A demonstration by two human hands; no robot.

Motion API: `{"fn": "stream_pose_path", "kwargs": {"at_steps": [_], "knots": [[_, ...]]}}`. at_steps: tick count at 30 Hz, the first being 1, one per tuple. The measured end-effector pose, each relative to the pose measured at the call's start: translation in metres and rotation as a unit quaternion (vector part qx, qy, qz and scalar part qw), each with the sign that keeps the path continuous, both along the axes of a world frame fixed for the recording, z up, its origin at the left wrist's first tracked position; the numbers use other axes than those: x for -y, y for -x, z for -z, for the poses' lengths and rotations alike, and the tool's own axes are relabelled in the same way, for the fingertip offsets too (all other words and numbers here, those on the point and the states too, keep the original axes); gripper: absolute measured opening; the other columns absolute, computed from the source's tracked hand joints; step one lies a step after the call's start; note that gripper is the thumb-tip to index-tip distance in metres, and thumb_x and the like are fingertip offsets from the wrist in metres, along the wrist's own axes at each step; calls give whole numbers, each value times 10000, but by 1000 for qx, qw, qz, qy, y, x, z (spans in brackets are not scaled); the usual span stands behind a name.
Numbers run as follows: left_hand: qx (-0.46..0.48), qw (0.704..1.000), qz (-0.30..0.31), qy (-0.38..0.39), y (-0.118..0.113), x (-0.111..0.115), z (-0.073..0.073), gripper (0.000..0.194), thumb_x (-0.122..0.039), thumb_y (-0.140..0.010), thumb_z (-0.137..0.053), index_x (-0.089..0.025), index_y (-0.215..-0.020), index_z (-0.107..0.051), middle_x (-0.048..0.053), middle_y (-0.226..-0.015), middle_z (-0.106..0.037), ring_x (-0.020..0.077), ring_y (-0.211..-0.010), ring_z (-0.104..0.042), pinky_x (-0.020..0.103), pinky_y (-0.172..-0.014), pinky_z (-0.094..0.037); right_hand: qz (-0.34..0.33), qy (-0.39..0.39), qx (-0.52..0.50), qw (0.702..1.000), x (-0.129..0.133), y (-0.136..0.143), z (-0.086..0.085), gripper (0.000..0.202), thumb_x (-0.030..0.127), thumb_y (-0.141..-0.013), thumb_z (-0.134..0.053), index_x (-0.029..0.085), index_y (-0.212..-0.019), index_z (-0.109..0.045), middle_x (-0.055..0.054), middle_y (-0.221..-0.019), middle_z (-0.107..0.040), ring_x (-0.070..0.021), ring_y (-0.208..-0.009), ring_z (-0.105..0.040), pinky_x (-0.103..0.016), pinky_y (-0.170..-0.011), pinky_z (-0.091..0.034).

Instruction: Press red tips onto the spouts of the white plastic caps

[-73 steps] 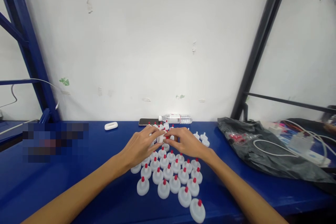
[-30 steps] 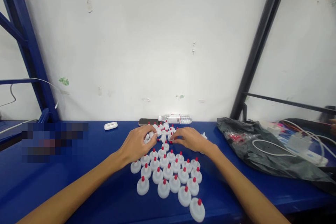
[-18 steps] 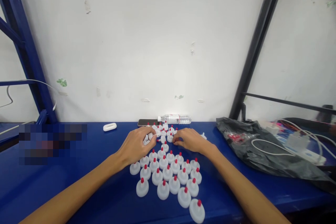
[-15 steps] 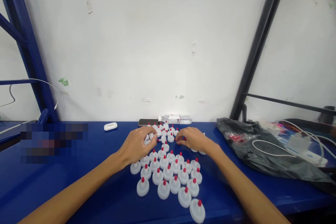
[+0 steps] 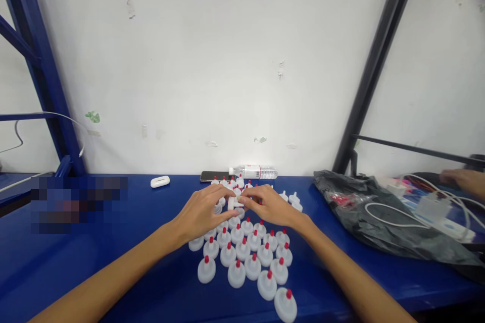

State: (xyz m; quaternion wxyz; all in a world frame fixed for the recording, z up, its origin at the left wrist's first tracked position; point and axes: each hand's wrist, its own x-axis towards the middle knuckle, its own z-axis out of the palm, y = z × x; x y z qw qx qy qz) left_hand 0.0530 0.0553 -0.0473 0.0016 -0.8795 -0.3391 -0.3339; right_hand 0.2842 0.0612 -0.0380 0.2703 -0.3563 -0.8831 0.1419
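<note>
Over the far part of the group, my left hand curls its thumb and fingers around a white plastic nozzle cap. My right hand meets it from the other side, its fingertips pinched at the nozzle end; what they grip there is hidden. Below both hands stand several white nozzle caps with red tips, upright in loose rows. More red-tipped caps sit behind the fingers. Right of my right hand are a few white nozzle caps without red tips.
A phone and a clear bottle lie along the wall. At left is a white oval object. A dark plastic bag holds a packet of red pieces and a white cable. Another person's hand shows at far right.
My right hand has moved left to meet my left hand at the nozzle cap. Untipped caps at right are uncovered. Another person's hand has appeared at the right edge.
</note>
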Motion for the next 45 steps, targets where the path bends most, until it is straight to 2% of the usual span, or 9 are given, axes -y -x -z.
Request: {"fn": "stream_pose_path", "kwargs": {"at_steps": [5,7,12,18,21,26,33,39,45], "knots": [[5,1000,-23,14,0,1,0,395,-512,-855,-705,-219,-1118,-672,33,-990,-727,178,-739,-625,309,-714,-491,-7,15,-13,1000,2,0,-4,304,432,-988,-522,196,-941,-708,23,-703,-647,-102,-556,-475,-228,-561,-332],[6,999,-30,25,0,3,-1,399,-514,-892,-654,-227,-1169,-653,39,-1043,-725,181,-760,-636,320,-736,-496,7,2,-8,1000,0,-5,-7,329,416,-991,-499,182,-859,-688,20,-678,-618,-104,-565,-468,-233,-571,-327],[13,999,-27,18,1,5,-1,266,-347,-1003,-467,-232,-1175,-633,42,-1080,-718,199,-940,-675,338,-851,-492,92,-32,4,995,-9,-34,-17,445,382,-966,-437,193,-571,-353,46,-548,-320,-96,-534,-265,-263,-535,-236],[-12,1000,-27,-6,3,3,1,236,-267,-986,-460,-230,-1129,-644,43,-1061,-723,196,-898,-686,299,-744,-505,73,149,103,981,-17,-65,-21,451,366,-853,-520,213,-557,-217,57,-537,-195,-91,-515,-161,-284,-487,-158],[-19,999,-22,-24,3,2,2,226,-237,-981,-454,-230,-1106,-642,42,-1033,-725,192,-889,-684,288,-721,-501,75,194,147,967,-18,-68,-17,438,352,-815,-554,204,-507,-280,60,-500,-221,-88,-492,-182,-284,-479,-154],[-20,999,-18,-28,2,2,2,218,-216,-977,-449,-231,-1084,-639,44,-1015,-721,188,-880,-680,284,-721,-498,76,217,191,954,-20,-71,-12,376,424,-806,-618,183,-527,-548,39,-481,-401,-100,-483,-322,-276,-478,-231],[-27,999,-15,-23,2,2,4,214,-196,-972,-453,-223,-1077,-638,38,-1003,-712,184,-877,-670,299,-746,-489,99,158,162,969,-18,-70,-17,552,607,-803,-651,179,-504,-473,57,-491,-350,-87,-492,-272,-264,-480,-224],[-29,999,-19,-28,3,0,5,215,-197,-972,-449,-227,-1064,-641,36,-987,-710,178,-851,-664,295,-732,-482,71,126,179,973,-11,-51,-19,316,527,-694,-800,217,-745,-764,54,-543,-518,-100,-515,-431,-246,-489,-273],[-31,999,-20,-23,2,1,2,210,-194,-973,-451,-224,-1059,-641,24,-982,-699,175,-857,-663,284,-713,-470,42,143,185,971,-18,-48,-8,192,409,-725,-797,243,-819,-824,44,-553,-579,-110,-515,-487,-243,-497,-309]]}}
